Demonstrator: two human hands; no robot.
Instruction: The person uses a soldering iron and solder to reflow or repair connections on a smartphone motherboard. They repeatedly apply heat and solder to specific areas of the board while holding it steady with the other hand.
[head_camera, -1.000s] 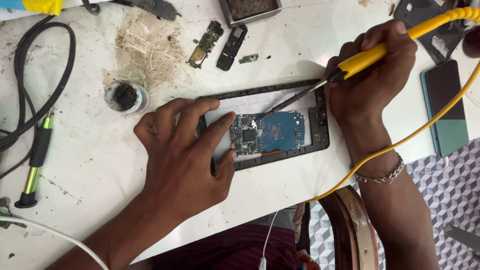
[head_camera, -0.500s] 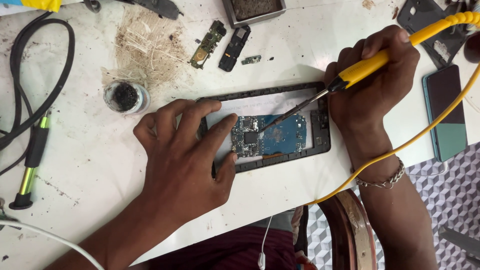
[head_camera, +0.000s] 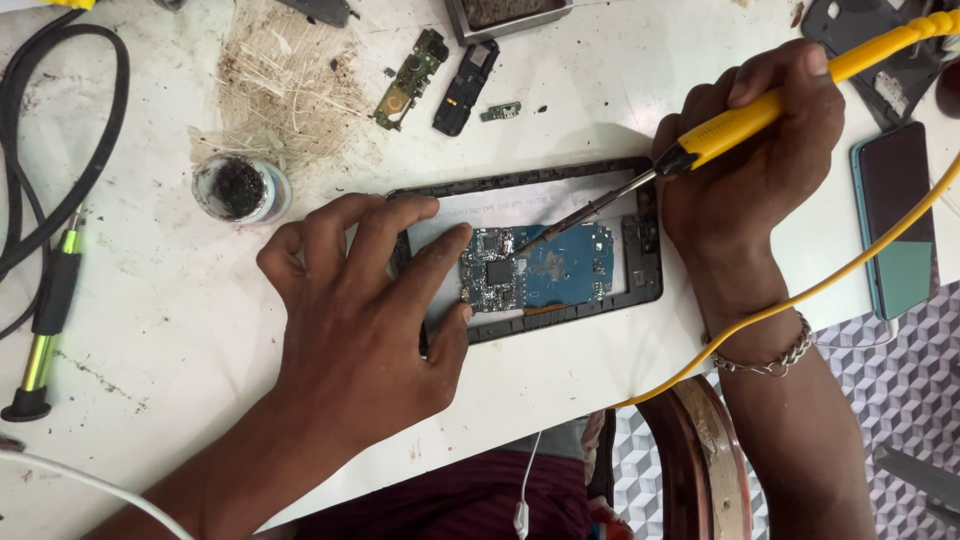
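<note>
We pin phone frame (head_camera: 530, 250) at surface centre with left hand (head_camera: 365, 320), fingers spread flat, gripping nothing. Right hand (head_camera: 745, 165) at 2 o'clock closes around soldering iron (head_camera: 740, 120); tip meets circuit board (head_camera: 540, 268). Keep touch light, frame steady.

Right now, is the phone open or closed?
Open: the phone lies as a bare frame, its circuit board exposed, with the soldering iron tip on it.

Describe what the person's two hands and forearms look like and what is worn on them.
Both forearms are bare, with no sleeves in view and no gloves. The right hand has a silver chain-link bracelet around its wrist. The left hand wears no ring, watch or band that shows. Fingernails on both hands are short.
</note>
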